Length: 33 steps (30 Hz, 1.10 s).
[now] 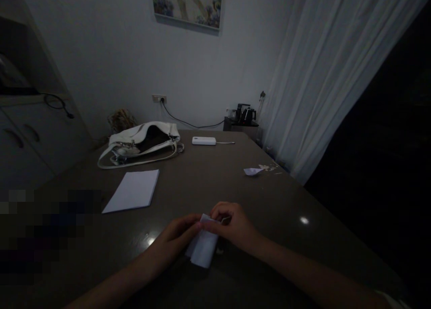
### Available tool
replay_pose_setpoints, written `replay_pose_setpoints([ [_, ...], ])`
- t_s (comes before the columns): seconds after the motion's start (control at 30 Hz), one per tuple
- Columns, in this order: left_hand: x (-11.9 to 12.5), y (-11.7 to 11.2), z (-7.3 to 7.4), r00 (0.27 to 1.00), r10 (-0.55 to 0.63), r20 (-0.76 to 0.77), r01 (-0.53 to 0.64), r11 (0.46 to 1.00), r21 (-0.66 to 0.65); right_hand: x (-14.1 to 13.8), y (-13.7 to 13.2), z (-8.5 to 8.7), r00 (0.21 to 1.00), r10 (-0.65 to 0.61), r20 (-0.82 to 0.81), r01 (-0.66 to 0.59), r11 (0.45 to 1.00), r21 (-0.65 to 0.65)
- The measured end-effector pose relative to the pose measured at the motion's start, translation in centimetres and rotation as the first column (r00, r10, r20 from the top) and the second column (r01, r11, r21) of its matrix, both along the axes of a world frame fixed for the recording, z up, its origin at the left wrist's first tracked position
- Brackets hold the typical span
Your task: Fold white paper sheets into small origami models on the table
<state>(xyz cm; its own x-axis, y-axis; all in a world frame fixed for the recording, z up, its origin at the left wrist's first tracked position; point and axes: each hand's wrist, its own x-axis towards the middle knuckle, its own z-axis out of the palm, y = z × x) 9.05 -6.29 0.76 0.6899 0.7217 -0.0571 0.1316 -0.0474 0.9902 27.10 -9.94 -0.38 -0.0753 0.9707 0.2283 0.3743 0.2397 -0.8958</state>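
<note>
Over a dark table, your left hand and right hand are pinching paper, seemingly folding it; the next crease is probably calling for even pressure.

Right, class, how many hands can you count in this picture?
2: the left hand holds the folded paper from the left, and the right hand holds it near its top from the right. The pixelated patch at lower left could hide more.
</note>
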Motion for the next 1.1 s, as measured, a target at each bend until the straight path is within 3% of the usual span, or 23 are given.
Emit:
replay_pose_setpoints([
  [0.17,0.1,-0.2,-1.3,0.991,-0.104,0.088,0.114,0.986,-0.119,-0.5,-0.3,0.0,0.997,-0.058,-0.044,0.057,0.998,-0.011],
  [0.4,0.2,0.1,-0.8,0.989,0.024,0.144,0.001,0.986,-0.167,-0.2,0.2,0.0,0.972,-0.005,-0.237,-0.029,0.989,-0.142],
  [0.5,0.1,0.2,-0.7,0.993,0.046,0.109,-0.034,0.994,-0.105,0.0,0.6,-0.4,0.974,-0.023,-0.224,-0.014,0.986,-0.165],
  [0.6,0.0,0.2,-0.5,0.998,0.055,0.016,-0.056,0.998,0.04,0.1,0.6,-0.6,0.982,-0.03,-0.185,0.004,0.99,-0.14],
  [0.77,-0.2,0.5,0.0,0.988,0.141,-0.064,-0.125,0.971,0.204,0.0,0.3,-0.4,0.997,-0.025,-0.076,0.02,0.998,-0.067],
  [0.9,-0.3,0.6,0.3,0.981,0.173,-0.085,-0.151,0.965,0.214,0.0,0.1,-0.2,0.998,-0.055,-0.019,0.055,0.998,-0.031],
  [1.1,-0.2,0.4,0.5,0.981,0.184,-0.057,-0.173,0.971,0.165,0.0,0.1,0.0,0.995,-0.038,-0.089,0.034,0.999,-0.042],
])
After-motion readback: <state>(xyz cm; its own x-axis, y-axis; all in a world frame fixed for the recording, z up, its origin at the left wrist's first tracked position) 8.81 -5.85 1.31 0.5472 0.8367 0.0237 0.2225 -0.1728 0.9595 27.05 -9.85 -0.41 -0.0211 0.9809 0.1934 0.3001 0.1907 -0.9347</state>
